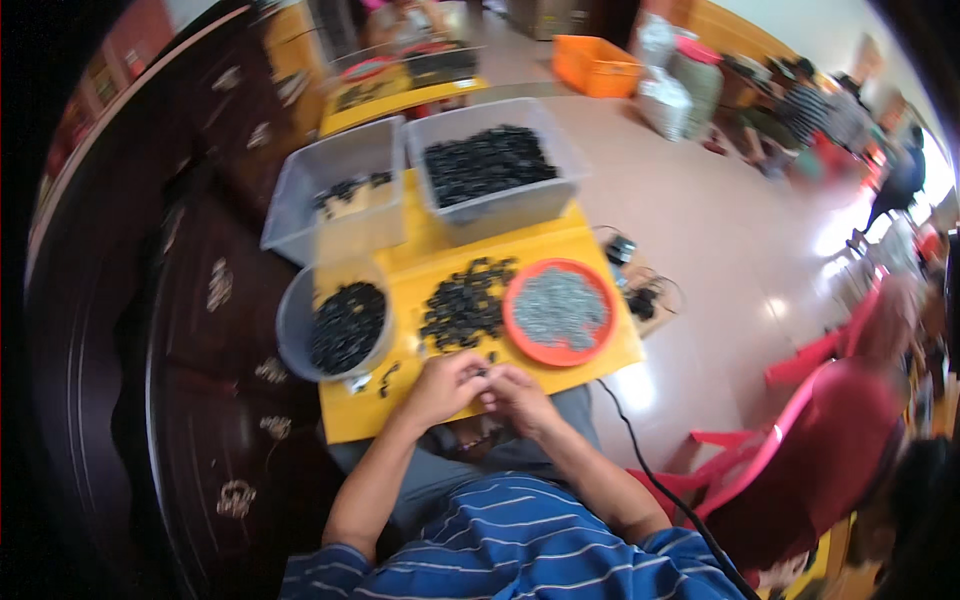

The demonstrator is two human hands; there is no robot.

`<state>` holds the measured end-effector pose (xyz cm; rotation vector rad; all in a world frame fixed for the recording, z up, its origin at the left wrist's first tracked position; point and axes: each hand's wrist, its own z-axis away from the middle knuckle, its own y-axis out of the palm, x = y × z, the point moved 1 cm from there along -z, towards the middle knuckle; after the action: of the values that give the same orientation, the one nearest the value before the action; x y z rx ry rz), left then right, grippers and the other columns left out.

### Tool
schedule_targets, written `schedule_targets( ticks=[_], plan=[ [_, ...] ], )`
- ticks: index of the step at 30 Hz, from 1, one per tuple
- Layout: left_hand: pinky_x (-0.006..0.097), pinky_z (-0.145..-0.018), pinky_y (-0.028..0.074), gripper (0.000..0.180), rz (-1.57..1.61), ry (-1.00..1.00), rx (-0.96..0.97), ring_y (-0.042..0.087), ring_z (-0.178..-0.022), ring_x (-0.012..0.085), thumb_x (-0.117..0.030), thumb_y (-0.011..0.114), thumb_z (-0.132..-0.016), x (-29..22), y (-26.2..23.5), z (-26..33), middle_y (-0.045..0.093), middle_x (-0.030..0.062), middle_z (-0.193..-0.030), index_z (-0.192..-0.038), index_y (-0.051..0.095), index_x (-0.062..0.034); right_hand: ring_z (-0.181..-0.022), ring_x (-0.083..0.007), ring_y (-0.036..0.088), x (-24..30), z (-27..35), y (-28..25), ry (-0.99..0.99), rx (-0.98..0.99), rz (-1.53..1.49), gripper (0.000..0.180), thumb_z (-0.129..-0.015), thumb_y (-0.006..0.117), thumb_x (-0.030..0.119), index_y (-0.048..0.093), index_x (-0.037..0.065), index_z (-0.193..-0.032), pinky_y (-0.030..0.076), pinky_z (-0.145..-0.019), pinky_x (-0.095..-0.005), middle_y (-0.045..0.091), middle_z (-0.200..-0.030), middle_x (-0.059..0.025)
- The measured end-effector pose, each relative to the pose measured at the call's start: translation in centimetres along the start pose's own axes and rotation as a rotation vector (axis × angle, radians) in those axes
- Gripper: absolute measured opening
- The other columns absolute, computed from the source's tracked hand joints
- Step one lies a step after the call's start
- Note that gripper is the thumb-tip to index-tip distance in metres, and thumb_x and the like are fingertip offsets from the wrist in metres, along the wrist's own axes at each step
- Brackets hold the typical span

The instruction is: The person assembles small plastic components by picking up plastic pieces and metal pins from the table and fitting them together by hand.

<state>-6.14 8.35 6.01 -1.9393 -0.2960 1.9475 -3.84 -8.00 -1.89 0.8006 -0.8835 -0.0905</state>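
My left hand [446, 388] and my right hand [520, 397] meet over the near edge of the yellow table [400, 405]. Both are closed, fingertips pinched together around a small black part [483, 373], mostly covered by the fingers. Just beyond them lies a loose pile of small black parts [466, 305]. To the right of that pile, an orange-red round tray [515, 335] holds many small grey metal-looking pieces [560, 306]. A clear round tub [293, 325] of black parts [350, 325] stands to the left, with a few loose black pieces [388, 380] beside it.
Two clear plastic bins stand at the back, one full of black parts [490, 165], one [290, 215] holding fewer. Dark cabinets [225, 330] line the left. A black cable [640, 450] runs past my right arm. Pink-red chairs [750, 460] and seated people [800, 110] are to the right.
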Motion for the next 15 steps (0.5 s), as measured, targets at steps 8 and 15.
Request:
schedule_targets(
  ticks=[8, 15],
  plan=[
    [0.03, -0.06, 0.049, 0.017, -0.292, 0.059, 0.068, 0.059, -0.061, 0.0129, -0.011, 0.068, -0.082, -0.1, -4.4, 0.7, 0.064, 0.0055, -0.071, -0.098, 0.067, -0.0054, -0.077, -0.0083, 0.061, 0.5, 0.8, 1.3, 0.032, 0.024, 0.13, 0.013, -0.099, 0.064, 0.023, 0.062, 0.01, -0.098, 0.051, -0.07, -0.0223, 0.067, -0.092, -0.0005],
    [0.036, -0.071, 0.057, 0.035, -0.446, 0.08, -0.575, 0.07, -0.078, 0.0223, -0.009, 0.062, -0.088, -3.1, -15.6, -3.9, 0.071, 0.0177, -0.092, -0.123, 0.064, -0.0048, -0.073, -0.0084, 0.06, 0.6, 0.0, -0.1, -0.024, -0.016, 0.122, 0.012, -0.099, 0.063, 0.023, 0.062, 0.011, -0.097, 0.05, -0.068, -0.0246, 0.067, -0.091, -0.0016]
  ],
)
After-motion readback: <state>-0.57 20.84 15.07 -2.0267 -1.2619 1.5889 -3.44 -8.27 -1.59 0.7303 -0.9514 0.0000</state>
